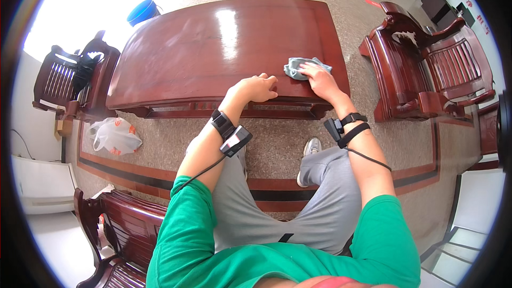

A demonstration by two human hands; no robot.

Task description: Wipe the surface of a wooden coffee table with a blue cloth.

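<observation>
A polished reddish-brown wooden table (176,58) stretches out in front of me. My right hand (320,80) is on a crumpled light blue-grey cloth (296,68), which lies on the tabletop near its right front corner. Fingers of that hand rest over the cloth and cover part of it. My left hand (256,88) is at the table's front edge, left of the cloth, and holds nothing. Its fingers are loosely bent, with a gap by the thumb; whether it touches the wood I cannot tell. Both wrists carry strapped-on devices with cables.
Carved wooden armchairs stand right (416,64) and left (60,76), a dark item (85,72) hanging on the left one. A blue bucket (142,12) is behind the table. On the floor sits a plastic bag (116,136). Another wooden seat (128,224) is at lower left.
</observation>
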